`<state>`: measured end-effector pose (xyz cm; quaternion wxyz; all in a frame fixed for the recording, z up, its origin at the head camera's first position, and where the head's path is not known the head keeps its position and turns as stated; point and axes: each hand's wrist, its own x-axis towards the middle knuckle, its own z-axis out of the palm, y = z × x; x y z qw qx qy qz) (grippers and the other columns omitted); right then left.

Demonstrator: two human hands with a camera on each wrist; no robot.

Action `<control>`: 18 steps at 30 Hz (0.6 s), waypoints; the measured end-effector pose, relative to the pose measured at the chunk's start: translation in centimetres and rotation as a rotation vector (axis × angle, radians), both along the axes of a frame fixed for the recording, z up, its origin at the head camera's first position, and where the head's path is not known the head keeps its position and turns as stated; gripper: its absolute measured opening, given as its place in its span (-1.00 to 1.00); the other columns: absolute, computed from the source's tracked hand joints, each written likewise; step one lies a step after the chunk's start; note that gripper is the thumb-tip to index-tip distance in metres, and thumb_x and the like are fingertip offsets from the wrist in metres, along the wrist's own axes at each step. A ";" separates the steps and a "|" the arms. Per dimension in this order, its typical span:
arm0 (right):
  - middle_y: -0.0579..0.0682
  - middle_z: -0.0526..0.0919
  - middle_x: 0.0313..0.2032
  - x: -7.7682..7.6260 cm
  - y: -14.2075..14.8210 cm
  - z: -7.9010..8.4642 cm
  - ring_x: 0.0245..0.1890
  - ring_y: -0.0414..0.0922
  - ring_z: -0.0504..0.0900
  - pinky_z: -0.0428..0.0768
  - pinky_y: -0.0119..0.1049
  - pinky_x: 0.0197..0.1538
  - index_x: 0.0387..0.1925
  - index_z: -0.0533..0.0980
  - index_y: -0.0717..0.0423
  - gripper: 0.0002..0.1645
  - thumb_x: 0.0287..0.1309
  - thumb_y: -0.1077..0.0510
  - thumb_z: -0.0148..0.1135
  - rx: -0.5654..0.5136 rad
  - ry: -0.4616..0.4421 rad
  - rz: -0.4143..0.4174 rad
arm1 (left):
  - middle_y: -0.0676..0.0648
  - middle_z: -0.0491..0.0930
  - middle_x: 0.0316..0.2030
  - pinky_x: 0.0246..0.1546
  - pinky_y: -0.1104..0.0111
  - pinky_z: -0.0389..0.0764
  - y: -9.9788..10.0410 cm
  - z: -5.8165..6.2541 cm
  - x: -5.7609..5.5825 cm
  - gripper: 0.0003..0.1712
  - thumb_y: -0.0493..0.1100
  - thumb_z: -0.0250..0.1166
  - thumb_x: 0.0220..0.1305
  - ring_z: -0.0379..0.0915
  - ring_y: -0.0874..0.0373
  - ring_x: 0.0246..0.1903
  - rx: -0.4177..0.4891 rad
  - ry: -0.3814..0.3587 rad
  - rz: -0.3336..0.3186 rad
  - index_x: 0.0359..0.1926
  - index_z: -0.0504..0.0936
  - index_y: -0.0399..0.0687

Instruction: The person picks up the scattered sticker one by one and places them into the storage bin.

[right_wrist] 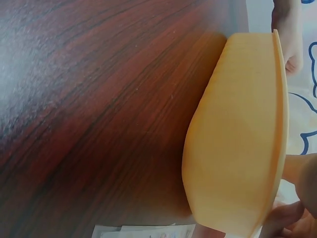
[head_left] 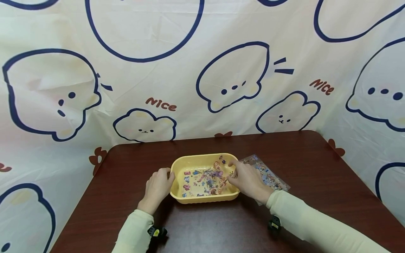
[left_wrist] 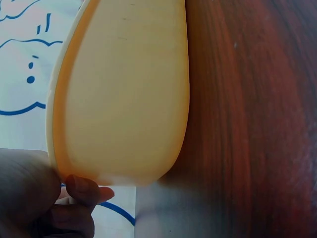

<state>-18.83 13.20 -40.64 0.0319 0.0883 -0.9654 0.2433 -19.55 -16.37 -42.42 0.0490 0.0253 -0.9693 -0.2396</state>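
Observation:
A shallow yellow plastic basin [head_left: 207,200] stands on the table, its bottom scattered with many small colourful cartoon stickers [head_left: 207,181]. At its left end my left hand [head_left: 158,186] grips the rim; in the left wrist view the fingers [left_wrist: 83,189] curl against the outside of the basin [left_wrist: 124,99]. My right hand [head_left: 250,179] holds the right end, with thumb and forefinger over the rim on the inner side. In the right wrist view other fingers [right_wrist: 285,218] bend below the rim, outside the basin wall [right_wrist: 237,134].
Clear printed sticker sheets [head_left: 269,174] lie on the dark brown wooden table [head_left: 209,228], partly under my right hand and forearm. A white cloth [head_left: 177,77] with blue cartoon outlines hangs behind and beside the table.

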 end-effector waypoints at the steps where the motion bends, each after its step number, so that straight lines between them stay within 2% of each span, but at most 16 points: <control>1: -0.21 0.51 -0.65 0.0 0.0 0.0 -0.69 -0.24 0.42 0.29 -0.35 -0.64 0.10 0.57 0.03 -0.48 0.11 0.02 0.45 0.020 0.001 0.002 | -0.31 0.72 -0.04 -0.34 0.02 0.61 0.0 0.0 0.0 -0.56 -0.06 0.17 0.43 0.67 -0.11 -0.28 0.000 0.003 -0.001 0.12 0.66 -0.30; 10: -0.23 0.51 -0.64 0.1 0.0 -0.4 -0.66 -0.25 0.42 0.32 -0.33 -0.65 -0.10 0.62 0.03 -0.63 0.10 -0.03 0.48 0.155 0.042 0.048 | -0.32 0.73 -0.05 -0.36 0.02 0.61 0.0 0.1 0.1 -0.57 -0.07 0.17 0.42 0.67 -0.10 -0.30 -0.006 0.011 -0.003 0.10 0.66 -0.30; 18: -0.21 0.51 -0.64 0.1 0.0 -0.4 -0.63 -0.26 0.43 0.34 -0.33 -0.63 -0.12 0.66 0.06 -0.63 0.11 -0.05 0.47 0.189 0.044 0.059 | -0.31 0.72 -0.05 -0.34 0.02 0.61 0.0 0.1 0.1 -0.58 -0.08 0.18 0.42 0.67 -0.11 -0.28 -0.014 0.011 -0.005 0.10 0.67 -0.30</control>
